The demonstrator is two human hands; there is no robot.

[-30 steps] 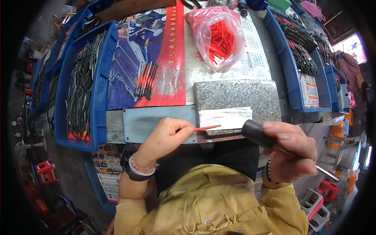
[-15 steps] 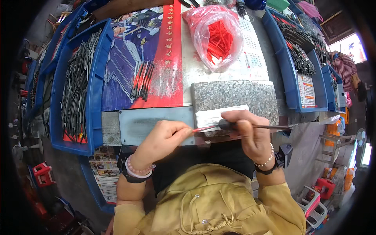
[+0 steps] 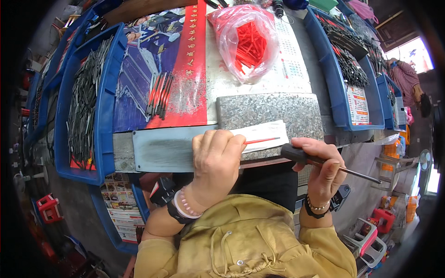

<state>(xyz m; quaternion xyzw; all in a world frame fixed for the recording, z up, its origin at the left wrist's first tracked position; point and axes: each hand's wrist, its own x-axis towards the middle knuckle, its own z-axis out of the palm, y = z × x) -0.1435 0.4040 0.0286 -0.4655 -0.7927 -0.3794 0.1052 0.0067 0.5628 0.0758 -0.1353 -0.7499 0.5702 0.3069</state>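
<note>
My left hand (image 3: 215, 157) is closed on a thin red stick with a dark tip (image 3: 263, 140), which points right above a folded white paper (image 3: 273, 129). That paper lies on a speckled stone block (image 3: 269, 109). To the right of the block, my right hand (image 3: 323, 169) grips what looks like a screwdriver (image 3: 301, 154). Its dark handle end faces the stick, and its long metal shaft runs out to the lower right. Stick and handle are apart. Part of the stick is hidden in my left fingers.
Farther back stands a plastic bag (image 3: 227, 44) of red sticks. Several red-and-black sticks (image 3: 160, 95) lie on the printed sheet. Blue bins (image 3: 105, 106) of dark rods flank the table on both sides. A grey plate (image 3: 162, 150) lies along the front edge.
The stick's end was at the dark handle; now they are apart. My left hand has moved right and turned knuckles up. The right hand has shifted right and lower, with the tool tilted.
</note>
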